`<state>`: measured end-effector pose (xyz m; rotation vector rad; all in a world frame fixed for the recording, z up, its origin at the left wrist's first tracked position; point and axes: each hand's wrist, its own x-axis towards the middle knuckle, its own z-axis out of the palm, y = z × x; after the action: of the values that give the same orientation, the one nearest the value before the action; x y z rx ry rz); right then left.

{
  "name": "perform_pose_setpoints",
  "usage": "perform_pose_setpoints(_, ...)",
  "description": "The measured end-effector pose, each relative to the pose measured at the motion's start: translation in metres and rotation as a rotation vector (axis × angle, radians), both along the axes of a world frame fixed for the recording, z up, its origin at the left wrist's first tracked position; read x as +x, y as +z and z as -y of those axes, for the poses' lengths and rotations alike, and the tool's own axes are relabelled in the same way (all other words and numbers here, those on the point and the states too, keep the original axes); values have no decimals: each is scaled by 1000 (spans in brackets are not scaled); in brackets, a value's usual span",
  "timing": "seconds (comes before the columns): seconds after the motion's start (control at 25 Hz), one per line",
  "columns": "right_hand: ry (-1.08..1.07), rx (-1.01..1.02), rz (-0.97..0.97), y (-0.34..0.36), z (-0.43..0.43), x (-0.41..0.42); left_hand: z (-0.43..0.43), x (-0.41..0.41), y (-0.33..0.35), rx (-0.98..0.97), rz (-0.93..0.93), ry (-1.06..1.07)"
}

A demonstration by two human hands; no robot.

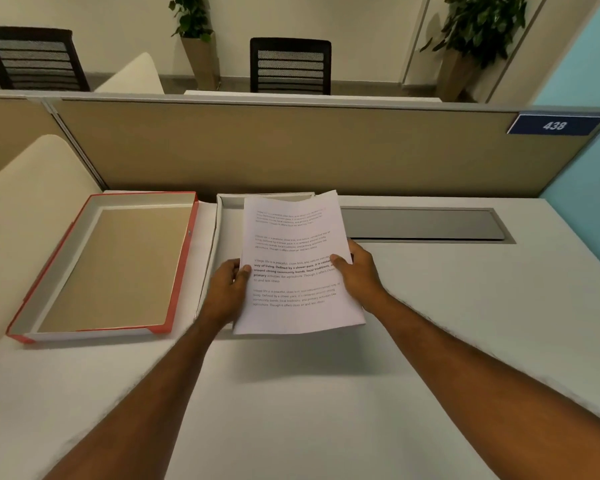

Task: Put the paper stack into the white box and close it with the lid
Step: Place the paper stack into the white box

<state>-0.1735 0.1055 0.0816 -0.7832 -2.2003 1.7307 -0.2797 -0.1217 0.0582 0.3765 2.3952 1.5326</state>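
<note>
Both hands hold the paper stack (pixel 297 265) from its two sides: my left hand (pixel 227 289) grips the left edge with the thumb on top of the page, and my right hand (pixel 357 271) grips the right edge in the same way, thumb pressed on the text. From the printed page I can read some words in the bold lines between the two thumbs, such as "Village life is a peaceful, close-knit" and "way of living. Defined by a slower pace"; the other paragraphs are too faint for me to read surely. Under the sheets and beyond my left hand is the white box (pixel 222 216); the paper covers most of it, so I cannot tell what is inside or whether the stack touches it. Further to the left of my left hand lies the lid (pixel 108 268), turned open side up, with red outer walls and a brown inside, nothing in it. Far beyond my right hand, on the partition (pixel 291 147), a blue sign (pixel 555 125) shows the number "438". Just beyond the right hand, a grey panel (pixel 423 223) is set in the desk (pixel 326 393).
</note>
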Motion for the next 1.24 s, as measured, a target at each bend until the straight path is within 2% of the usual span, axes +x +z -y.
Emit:
perform_pose_setpoints(0.2, 14, -21, 62, -14, 10, -53, 5, -48, -3, -142, 2, -12)
perform_pose_setpoints(0.4, 27, 14, 164, -36, 15, -90, 8, -89, -15, -265, 103, -43)
perform_pose_setpoints(0.64, 46, 146, 235, -57, 20, -109, 0, -94, -31, -326, 172, 6)
perform_pose_setpoints(0.8, 59, 163, 288, -66, 22, -113, -10, -92, -37, -401, 167, 60)
perform_pose_setpoints(1.12, 220, 138, 490, -54, 19, -118, -29, -78, -35, -473, 210, 205)
perform_pose_setpoints(1.24, 265, 234, 526, -43, 27, -110, -28, -70, -31, -497, 192, 206)
